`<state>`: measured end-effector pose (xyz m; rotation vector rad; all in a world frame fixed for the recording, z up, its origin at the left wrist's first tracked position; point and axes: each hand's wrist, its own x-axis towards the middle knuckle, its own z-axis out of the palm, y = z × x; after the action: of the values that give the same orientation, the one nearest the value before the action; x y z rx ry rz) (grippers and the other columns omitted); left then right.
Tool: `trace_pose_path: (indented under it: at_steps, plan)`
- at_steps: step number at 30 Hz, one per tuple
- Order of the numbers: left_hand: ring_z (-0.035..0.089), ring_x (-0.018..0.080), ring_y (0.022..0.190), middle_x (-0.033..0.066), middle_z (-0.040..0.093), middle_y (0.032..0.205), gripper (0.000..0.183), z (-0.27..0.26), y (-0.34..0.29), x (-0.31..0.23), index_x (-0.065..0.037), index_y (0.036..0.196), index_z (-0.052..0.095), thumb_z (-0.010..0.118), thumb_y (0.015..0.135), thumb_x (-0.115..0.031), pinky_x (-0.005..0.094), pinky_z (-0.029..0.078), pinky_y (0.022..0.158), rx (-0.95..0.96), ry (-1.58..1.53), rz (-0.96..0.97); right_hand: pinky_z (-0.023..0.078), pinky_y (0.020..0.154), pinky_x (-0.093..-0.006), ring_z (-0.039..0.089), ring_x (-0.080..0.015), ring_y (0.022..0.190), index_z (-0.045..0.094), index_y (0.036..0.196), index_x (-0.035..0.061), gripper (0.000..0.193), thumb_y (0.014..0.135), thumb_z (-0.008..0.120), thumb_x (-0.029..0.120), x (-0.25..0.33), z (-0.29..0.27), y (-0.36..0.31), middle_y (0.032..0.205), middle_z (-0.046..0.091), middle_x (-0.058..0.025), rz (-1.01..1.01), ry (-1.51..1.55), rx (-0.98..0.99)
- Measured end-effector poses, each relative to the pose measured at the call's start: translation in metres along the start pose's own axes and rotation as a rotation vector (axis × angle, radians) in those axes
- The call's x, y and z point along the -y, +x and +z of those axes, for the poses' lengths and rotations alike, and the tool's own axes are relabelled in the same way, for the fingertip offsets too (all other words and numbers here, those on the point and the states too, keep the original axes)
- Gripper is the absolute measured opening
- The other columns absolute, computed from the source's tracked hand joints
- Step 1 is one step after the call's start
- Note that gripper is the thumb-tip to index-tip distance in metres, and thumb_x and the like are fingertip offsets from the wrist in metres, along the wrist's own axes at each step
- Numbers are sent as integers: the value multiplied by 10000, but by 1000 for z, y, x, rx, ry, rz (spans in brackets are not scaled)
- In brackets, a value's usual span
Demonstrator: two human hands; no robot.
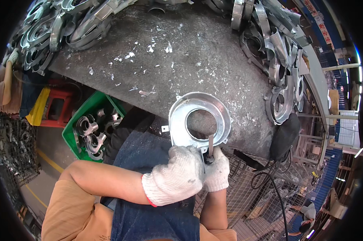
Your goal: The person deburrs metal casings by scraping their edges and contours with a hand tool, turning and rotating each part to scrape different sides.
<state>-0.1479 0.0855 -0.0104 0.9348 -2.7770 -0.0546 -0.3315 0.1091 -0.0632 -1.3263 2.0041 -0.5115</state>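
At the near edge of the bench: both hands sat close together in white knit gloves, neither one spread open.
Left hand: fingers curled in on the lower rim of a ring-shaped cast metal housing, so basically closed on it. Couldn't tell how hard it squeezed.
Right hand: wrapped round a flat-bladed hand tool, blade poking up in front of the rim. Couldn't tell if it actually touched metal.
Housing: right in front of the person, wide face up, bench showing through its big round hole. My guess, the left grip was there to steady it, and the edge spot made the rim easy to get at.
Metal flakes: scattered across the bench beyond the housing.
Castings: a left heap and a right heap, probably kept to the sides for elbow room.
Green crate: left of the person, smaller castings inside, likely parked there for reach.
Farther out: red stool past the crate, wire mesh cage lower right.
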Motion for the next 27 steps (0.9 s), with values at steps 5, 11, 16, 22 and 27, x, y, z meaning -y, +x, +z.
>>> trace_pose_path:
  at_steps: [5,11,16,22,27]
  plan:
    - [694,412,854,313,701,961,508,1,-15,17,173,1067,752,719,753,-225,561,558,758,-13,-79,-13,598,854,-399,771,-229,935,764,1249,17,484,797,871,153,0,-12,7,1040,810,-181,-45,355,579]
    - [738,467,964,359,730,1028,574,7,-34,30,189,1150,741,706,754,-224,600,603,853,-129,36,47,592,869,-388,747,-246,922,781,1212,5,477,786,864,202,5,-4,25,994,788,-160,-169,200,883]
    - [733,442,984,347,735,1048,615,2,-40,35,192,1175,737,704,739,-240,572,608,834,-88,-21,1,596,826,-393,750,-248,867,774,1122,19,396,798,853,231,25,-9,15,938,778,-157,-142,139,986]
    - [730,411,973,329,737,1053,627,1,-44,48,184,1179,743,698,721,-243,560,609,808,-124,-25,70,598,836,-443,751,-362,889,734,970,31,315,804,802,290,33,-9,16,921,748,-181,-107,54,888]
    - [731,385,973,287,743,1013,592,-5,-40,52,163,1155,756,706,730,-246,549,607,823,-106,-49,60,601,798,-436,747,-359,849,719,943,30,284,814,802,269,39,-5,7,906,747,-170,-139,86,828]
